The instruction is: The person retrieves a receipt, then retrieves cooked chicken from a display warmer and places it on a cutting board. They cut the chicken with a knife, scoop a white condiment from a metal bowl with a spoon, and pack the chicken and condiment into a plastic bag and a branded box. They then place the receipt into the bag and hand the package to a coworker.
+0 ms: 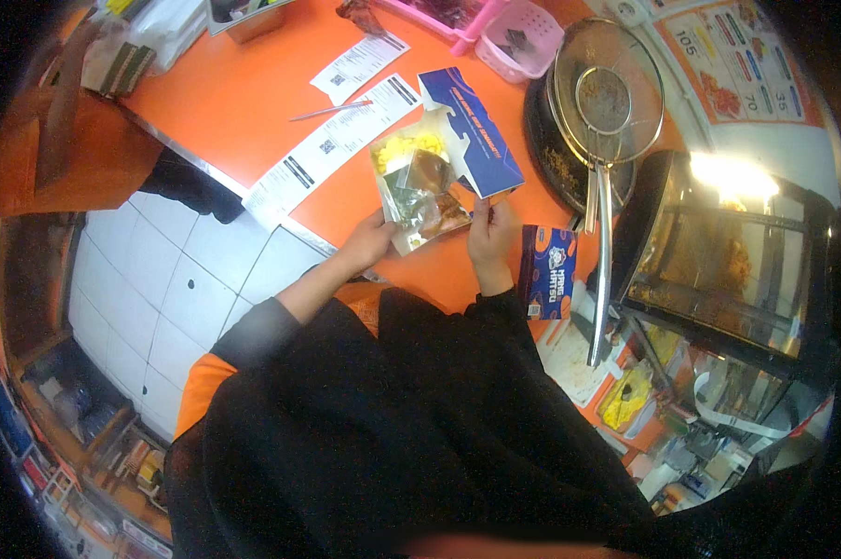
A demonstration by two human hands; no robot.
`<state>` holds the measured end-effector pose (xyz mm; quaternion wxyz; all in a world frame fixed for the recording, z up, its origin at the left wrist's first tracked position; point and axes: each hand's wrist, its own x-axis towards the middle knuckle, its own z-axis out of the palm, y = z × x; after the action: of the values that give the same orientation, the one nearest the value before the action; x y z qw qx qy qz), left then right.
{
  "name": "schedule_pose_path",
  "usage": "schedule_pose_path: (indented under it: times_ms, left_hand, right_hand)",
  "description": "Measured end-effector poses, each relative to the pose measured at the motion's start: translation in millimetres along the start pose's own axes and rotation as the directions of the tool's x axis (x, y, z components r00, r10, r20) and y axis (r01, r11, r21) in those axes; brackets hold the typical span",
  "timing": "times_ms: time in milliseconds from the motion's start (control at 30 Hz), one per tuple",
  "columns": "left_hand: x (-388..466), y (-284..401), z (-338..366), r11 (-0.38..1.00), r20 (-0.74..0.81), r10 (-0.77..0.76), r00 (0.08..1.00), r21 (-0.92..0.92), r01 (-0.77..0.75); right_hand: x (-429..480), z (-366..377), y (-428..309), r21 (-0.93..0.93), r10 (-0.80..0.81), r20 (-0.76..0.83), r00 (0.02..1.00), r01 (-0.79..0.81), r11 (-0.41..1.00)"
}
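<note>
An open cardboard meal box point(406, 241) is held over the orange table in front of me. My left hand point(373, 241) grips its near left corner, with the thumb along the side. My right hand point(492, 234) holds the near right side, below the raised lid point(478, 140), which is blue outside and printed with writing. Inside lie yellow egg pieces point(396, 150), a clear sachet of brown sauce point(427, 171), and browned food point(445, 215) partly covered by clear plastic. My right fingers are partly hidden behind the box.
Printed paper slips point(337, 143) lie left of the box, with a pen point(330, 110) across them. A closed blue box point(550, 272) sits at right. Beyond it are metal strainers point(605, 98) with long handles over a dark pan, and a lit glass food warmer point(721, 258). Pink baskets point(522, 42) stand behind.
</note>
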<state>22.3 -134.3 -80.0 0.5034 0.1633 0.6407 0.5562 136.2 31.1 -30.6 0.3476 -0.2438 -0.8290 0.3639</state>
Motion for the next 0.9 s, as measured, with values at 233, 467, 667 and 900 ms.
schedule_pose_path:
  times_ms: [233, 467, 667, 900]
  left_hand:
    - [-9.7, 18.7, -0.6, 0.964, 0.033, -0.161, 0.986, -0.210, 0.164]
    - [10.0, -8.8, -15.8, 0.995, -0.019, -0.081, 0.997, -0.053, 0.080]
    - [25.1, -21.7, -35.9, 0.998, 0.032, -0.059, 0.998, 0.011, 0.059]
    - [39.5, -31.7, -54.4, 0.915, 0.279, 0.089, 0.956, 0.356, -0.189]
  right_hand:
    - [22.9, -6.2, -40.1, -0.155, -0.181, 0.027, 0.983, 0.183, 0.971]
    - [8.0, -7.9, -45.3, -0.248, -0.145, 0.129, 0.981, 0.174, 0.953]
    - [-17.4, -3.1, -46.6, -0.258, -0.298, 0.167, 0.940, 0.334, 0.907]
    - [-31.5, 0.8, -47.8, -0.255, -0.489, 0.191, 0.851, 0.524, 0.812]
